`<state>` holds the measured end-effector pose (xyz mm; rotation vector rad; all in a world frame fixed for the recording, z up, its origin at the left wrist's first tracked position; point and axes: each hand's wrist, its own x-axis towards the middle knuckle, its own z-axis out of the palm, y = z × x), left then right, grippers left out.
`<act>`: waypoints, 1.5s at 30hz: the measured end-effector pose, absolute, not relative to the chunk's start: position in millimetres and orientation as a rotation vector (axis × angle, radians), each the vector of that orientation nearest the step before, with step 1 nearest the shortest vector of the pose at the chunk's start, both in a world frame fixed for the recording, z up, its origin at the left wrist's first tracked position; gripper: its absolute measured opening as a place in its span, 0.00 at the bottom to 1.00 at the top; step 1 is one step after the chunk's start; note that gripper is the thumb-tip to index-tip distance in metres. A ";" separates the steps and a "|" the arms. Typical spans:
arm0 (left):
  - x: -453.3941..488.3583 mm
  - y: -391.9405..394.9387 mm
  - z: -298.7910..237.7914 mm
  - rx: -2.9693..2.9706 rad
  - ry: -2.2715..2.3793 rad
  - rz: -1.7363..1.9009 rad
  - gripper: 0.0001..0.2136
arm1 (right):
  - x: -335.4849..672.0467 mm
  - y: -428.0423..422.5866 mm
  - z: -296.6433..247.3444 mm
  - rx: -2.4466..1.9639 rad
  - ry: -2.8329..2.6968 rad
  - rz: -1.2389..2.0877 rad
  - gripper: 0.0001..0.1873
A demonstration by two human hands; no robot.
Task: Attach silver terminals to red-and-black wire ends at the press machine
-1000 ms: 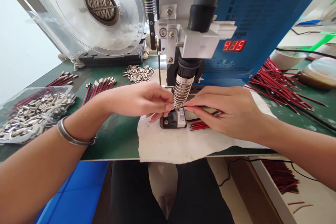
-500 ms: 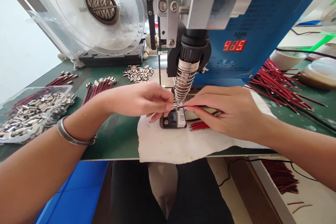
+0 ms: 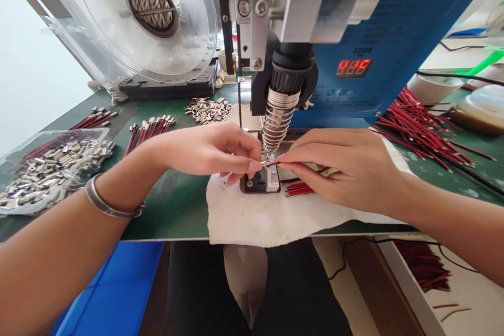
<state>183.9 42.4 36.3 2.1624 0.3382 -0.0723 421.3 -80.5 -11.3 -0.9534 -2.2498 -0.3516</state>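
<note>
Left hand [image 3: 220, 151]: grip pinched on small metal part [image 3: 264, 164]; right hand [image 3: 342, 168]: grip closed on red wire [image 3: 273, 163]; both below coiled spring [image 3: 280, 118], at fixture [image 3: 258, 181], white cloth [image 3: 244, 220] around

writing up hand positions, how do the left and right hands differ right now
The left hand pinches a small silvery part; the right hand pinches a thin wire showing red.
The left wrist wears a metal bangle; the right wrist has none.
The left hand's fingers point rightward, the right hand's leftward.
Both are bare and meet close together beneath the coiled metal spring.
</note>
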 end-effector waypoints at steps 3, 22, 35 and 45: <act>183.2 42.5 35.9 2.165 0.340 -0.063 0.07 | 421.2 -80.7 -10.9 -0.956 -2.250 -0.353 0.12; 183.3 42.6 33.7 2.235 0.341 -0.073 0.09 | 429.7 -76.0 -13.0 -0.927 -2.337 -0.318 0.12; 181.5 43.2 32.1 2.246 0.358 -0.069 0.07 | 436.3 -70.2 -14.6 -0.843 -2.408 -0.302 0.13; 174.9 52.6 40.5 2.437 0.572 -0.152 0.27 | 435.0 -72.1 -13.1 -0.881 -2.401 -0.286 0.14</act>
